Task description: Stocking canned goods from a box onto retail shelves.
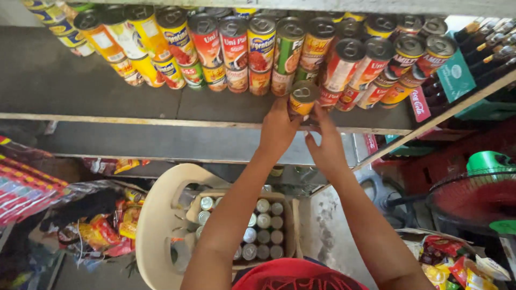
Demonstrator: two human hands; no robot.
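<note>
At the shelf edge, both hands close around one small yellow can: left hand and right hand wrap its sides. It looks rigid, smooth, fairly heavy; best held around the body. Rows of cans stand behind.

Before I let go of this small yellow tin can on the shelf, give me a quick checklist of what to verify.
1. Both hands on the small yellow tin can: left hand and right hand touch it: ok.
2. Can upright: tilted toward the camera: not ok.
3. Can's base resting on the grey shelf board: hidden by fingers: cannot tell.
4. Bare shelf board to the left: ok.
5. Stacked cans behind standing steady: cannot tell.
</note>
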